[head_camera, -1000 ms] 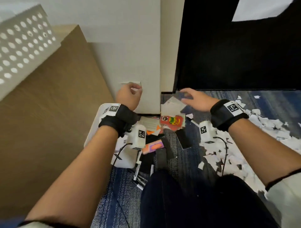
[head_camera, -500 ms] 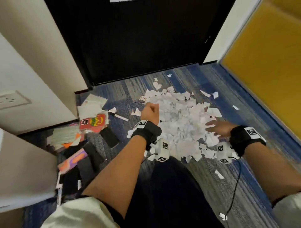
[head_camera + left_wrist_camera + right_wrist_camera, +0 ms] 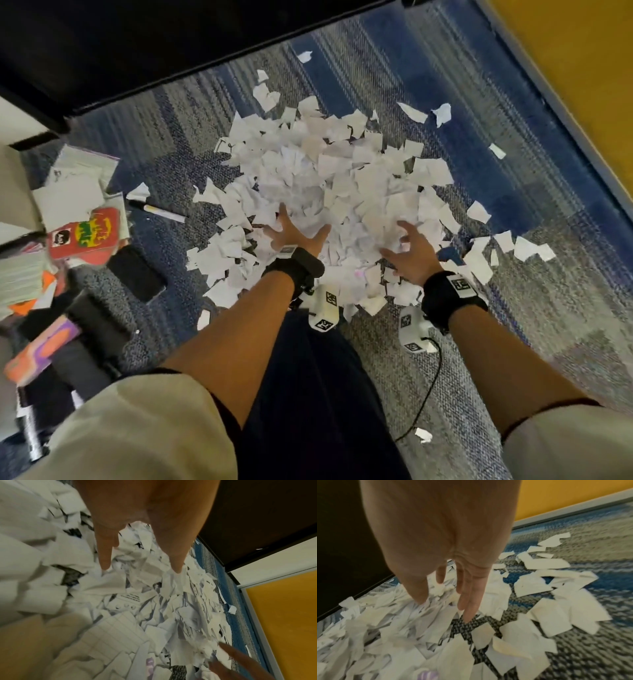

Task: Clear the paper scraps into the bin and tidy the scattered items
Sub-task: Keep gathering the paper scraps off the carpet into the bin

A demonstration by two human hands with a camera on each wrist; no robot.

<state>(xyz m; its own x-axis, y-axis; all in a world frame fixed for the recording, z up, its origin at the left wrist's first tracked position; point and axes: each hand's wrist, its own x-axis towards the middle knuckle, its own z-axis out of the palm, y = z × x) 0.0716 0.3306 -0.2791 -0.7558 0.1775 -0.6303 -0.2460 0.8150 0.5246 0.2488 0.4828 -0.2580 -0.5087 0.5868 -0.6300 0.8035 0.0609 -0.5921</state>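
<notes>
Paper scraps [image 3: 329, 181] lie heaped on the blue-grey carpet [image 3: 513, 308], dead centre, strays trailing toward 2 o'clock. At 9 o'clock sit a red card [image 3: 85, 233], a black case [image 3: 137, 274] and a white pen [image 3: 161, 212]. Left hand [image 3: 294, 233] spreads wide, fingertips [image 3: 105, 563] touching the heap's near edge. Right hand [image 3: 407, 253], at 4 o'clock of the heap, is splayed, its fingers [image 3: 469, 609] reaching the scraps.

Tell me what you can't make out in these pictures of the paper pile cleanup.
- Bin: in no view.
- Carpet under the paper scraps: covered by the pile.
- Left hand palm: head view shows only its back.
- Right hand fingertips, right wrist view: motion-blurred.
- Items at head view's left edge: blurred, partly cut off.
</notes>
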